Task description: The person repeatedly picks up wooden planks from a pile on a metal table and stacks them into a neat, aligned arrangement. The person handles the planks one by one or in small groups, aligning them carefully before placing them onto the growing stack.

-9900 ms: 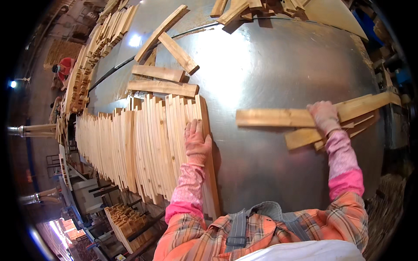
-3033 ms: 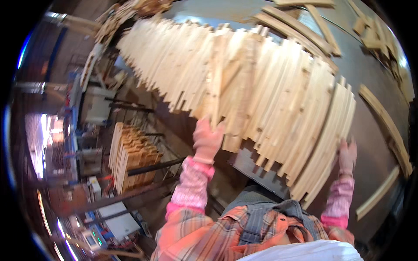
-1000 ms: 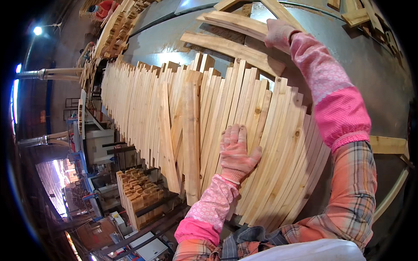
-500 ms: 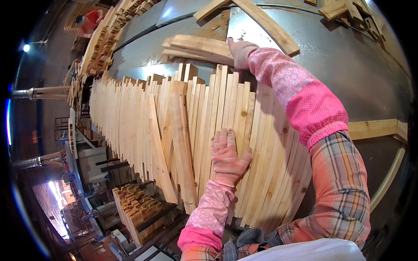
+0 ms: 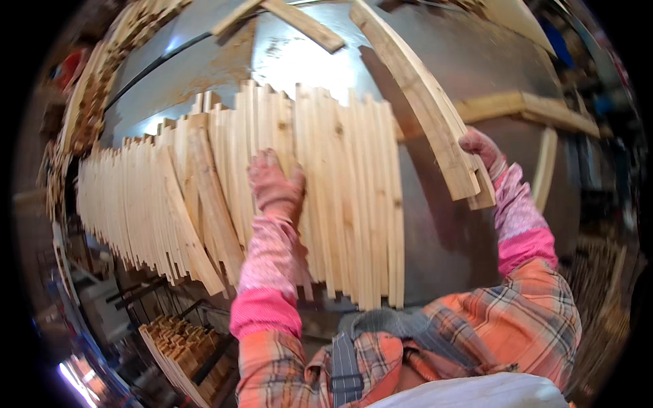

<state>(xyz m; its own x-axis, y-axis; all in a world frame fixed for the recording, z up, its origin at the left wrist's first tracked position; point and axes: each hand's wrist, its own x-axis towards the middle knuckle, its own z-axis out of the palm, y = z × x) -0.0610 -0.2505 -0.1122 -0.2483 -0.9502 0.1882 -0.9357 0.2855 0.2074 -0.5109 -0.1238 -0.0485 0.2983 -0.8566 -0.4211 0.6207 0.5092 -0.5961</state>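
Note:
My left hand (image 5: 275,185), in a pinkish work glove, lies flat with fingers stretched on a long row of pale wooden strips (image 5: 343,177) set side by side. My right hand (image 5: 484,153), gloved alike, is closed round the near end of a pair of wooden boards (image 5: 415,92). These boards slant away to the far left, right of the row, above the metal tabletop. Left of my left hand, a thin loose board (image 5: 189,221) and a thicker loose board (image 5: 216,190) lie aslant across the strips.
The strips rest on a grey metal tabletop (image 5: 435,262). Two boards meeting at an angle (image 5: 303,24) lie at the far side. More boards (image 5: 493,105) lie at the right. Stacked wood stands at the far left (image 5: 85,102) and lower left (image 5: 180,347).
My right hand has moved from the row's far end to its right side, swinging the boards along with it. My left hand remains flat on the strips. The view has turned rightward.

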